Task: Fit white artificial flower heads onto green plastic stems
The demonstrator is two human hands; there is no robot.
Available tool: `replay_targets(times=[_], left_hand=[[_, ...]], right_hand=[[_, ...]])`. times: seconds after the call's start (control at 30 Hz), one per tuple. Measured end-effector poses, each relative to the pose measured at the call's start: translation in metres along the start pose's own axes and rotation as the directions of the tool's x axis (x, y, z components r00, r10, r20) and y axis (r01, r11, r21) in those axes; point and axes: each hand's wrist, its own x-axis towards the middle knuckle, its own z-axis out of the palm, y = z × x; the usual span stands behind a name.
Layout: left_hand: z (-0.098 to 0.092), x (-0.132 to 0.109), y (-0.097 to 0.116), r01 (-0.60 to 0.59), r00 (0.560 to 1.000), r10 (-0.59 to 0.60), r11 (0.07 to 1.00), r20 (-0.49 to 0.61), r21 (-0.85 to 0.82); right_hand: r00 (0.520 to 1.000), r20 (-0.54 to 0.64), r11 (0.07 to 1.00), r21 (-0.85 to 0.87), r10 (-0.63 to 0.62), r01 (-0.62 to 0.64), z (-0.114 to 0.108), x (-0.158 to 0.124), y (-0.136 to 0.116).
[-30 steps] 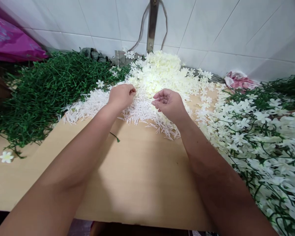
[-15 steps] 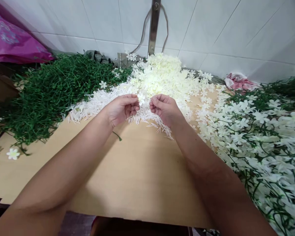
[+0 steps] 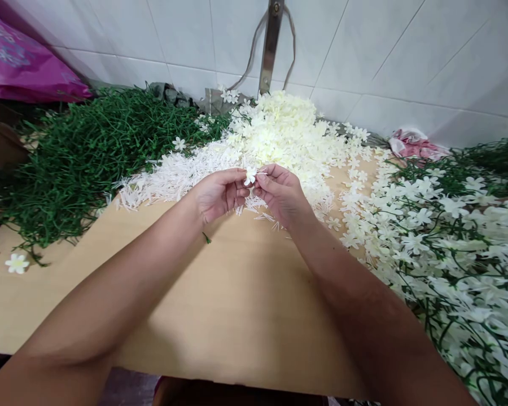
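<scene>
My left hand [image 3: 223,193] pinches a small white artificial flower [image 3: 250,176] between thumb and fingertips. Close against it, my right hand [image 3: 281,192] is closed in a pinch on a thin white stick [image 3: 262,173], which reaches to the flower. The fingertips of both hands nearly meet, so the exact contact is hard to see. Just behind the hands lies a heap of thin white sticks [image 3: 173,175], and beyond it a pile of loose cream flower heads [image 3: 279,127]. A green stem tip [image 3: 206,238] shows below my left wrist; whether it is held cannot be told.
Green plastic stems [image 3: 101,146] are heaped on the left, near a pink bag [image 3: 25,62]. Assembled white flowers on stems [image 3: 457,254] cover the right side. A tan board [image 3: 228,304] lies under my arms. A metal strip [image 3: 271,51] stands against the tiled wall.
My hands have come together, closing the gap between them. The white stick in my right hand now reaches the flower, which has shifted slightly right with my left hand.
</scene>
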Motion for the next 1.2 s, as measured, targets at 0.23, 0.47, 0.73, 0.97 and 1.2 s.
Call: replay_targets(times=[0.23,0.47,0.73,0.97,1.2], left_hand=[[0.006,-0.004,0.0,0.04,0.999,-0.039,0.999,0.024,-0.017],[0.003,-0.002,0.0,0.04,0.997,-0.037,0.998,0.068,-0.044],[0.004,-0.004,0.0,0.063,0.995,-0.058,0.996,0.076,-0.056],[0.004,-0.003,-0.001,0.046,0.998,-0.044,0.998,0.044,-0.033],[0.0,-0.003,-0.002,0.036,0.996,-0.04,0.998,0.08,0.049]], right_hand=[[0.996,-0.026,0.996,-0.011,-0.09,0.09,0.006,-0.002,0.007],[0.986,0.003,0.986,-0.037,-0.164,0.164,0.011,-0.004,0.009],[0.975,0.003,0.951,-0.22,-0.221,0.216,0.012,-0.005,0.011],[0.865,0.081,0.656,-0.618,-0.495,0.433,0.01,-0.007,0.012],[0.902,0.008,0.697,-0.632,-0.432,0.34,0.012,-0.008,0.01]])
